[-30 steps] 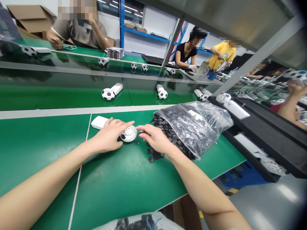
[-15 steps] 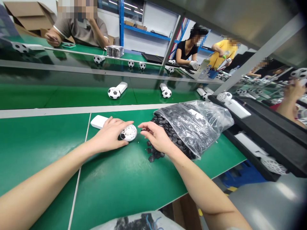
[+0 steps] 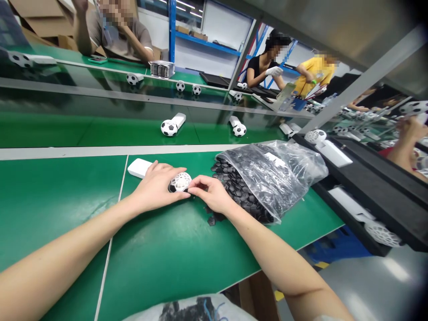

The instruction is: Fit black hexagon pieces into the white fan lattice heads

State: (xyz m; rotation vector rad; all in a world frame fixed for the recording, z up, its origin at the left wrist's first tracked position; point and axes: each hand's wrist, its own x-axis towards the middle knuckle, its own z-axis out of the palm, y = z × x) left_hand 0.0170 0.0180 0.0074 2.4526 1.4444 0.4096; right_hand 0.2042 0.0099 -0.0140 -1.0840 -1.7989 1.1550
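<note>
My left hand [image 3: 159,183] is wrapped round a handheld fan with a soccer-ball head [image 3: 181,182]. Its white openwork ball faces right, with a few black patches showing low on it, and the white handle [image 3: 139,168] sticks out behind my fingers. My right hand [image 3: 209,191] pinches at the ball's right side, thumb and forefinger together. A small dark piece shows at these fingertips, partly hidden. Close by on the right, black pentagon pieces [image 3: 238,189] spill from the mouth of a clear plastic bag [image 3: 284,174].
Beyond the white edge strip, soccer-ball fans [image 3: 169,127] lie on a green conveyor [image 3: 133,133]. Black foam trays [image 3: 371,178] with white fan parts stand at the right. Co-workers sit across the line, and another person's hand [image 3: 413,129] shows at far right.
My right hand has moved left from beside the black pieces to the ball, its fingers now touching it. The fans on the conveyor have shifted right. A co-worker opposite has raised an arm.
</note>
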